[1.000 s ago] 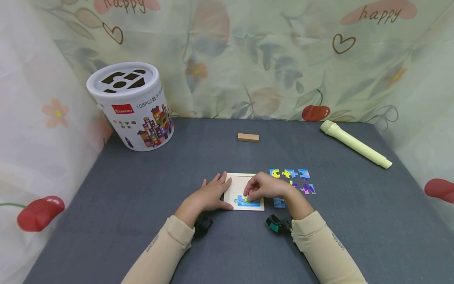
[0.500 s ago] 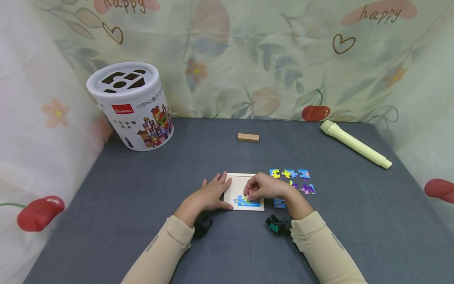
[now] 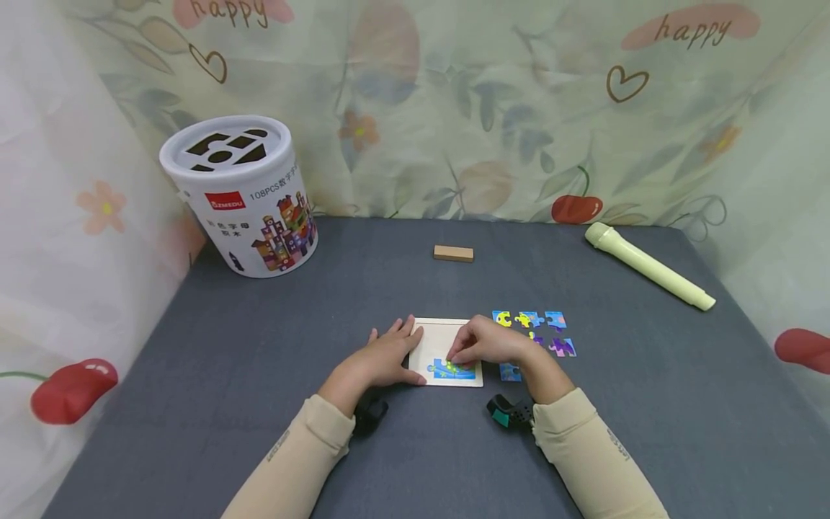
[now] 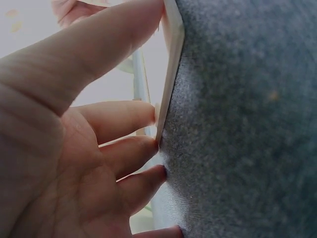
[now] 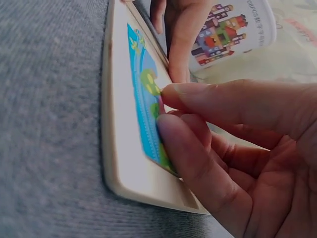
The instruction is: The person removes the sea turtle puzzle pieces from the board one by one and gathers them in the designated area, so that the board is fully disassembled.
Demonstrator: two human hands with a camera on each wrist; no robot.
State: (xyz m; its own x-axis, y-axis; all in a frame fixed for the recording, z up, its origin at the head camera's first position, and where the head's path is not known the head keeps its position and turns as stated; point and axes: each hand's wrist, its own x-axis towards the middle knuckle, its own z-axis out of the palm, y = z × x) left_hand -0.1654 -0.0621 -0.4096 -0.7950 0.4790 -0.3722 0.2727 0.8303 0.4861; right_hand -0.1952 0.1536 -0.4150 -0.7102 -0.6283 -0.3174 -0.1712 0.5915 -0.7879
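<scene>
A pale wooden puzzle tray lies on the table, with joined blue puzzle pieces near its front edge. My left hand rests at the tray's left side, fingers spread and thumb on the front left corner; in the left wrist view, the thumb and fingertips touch the tray's rim. My right hand is over the tray. In the right wrist view, its thumb and forefinger pinch a small puzzle piece at the upper edge of the joined pieces; the fingers hide most of it.
Several loose puzzle pieces lie right of the tray, some behind the right forearm. A brown wooden block sits farther back. A white printed bucket stands back left, and a pale yellow microphone-shaped stick lies back right.
My right fingertips have shifted slightly, and the piece under them sits lower against the joined pieces. The left hand and tray keep their place; the head view has tilted a touch.
</scene>
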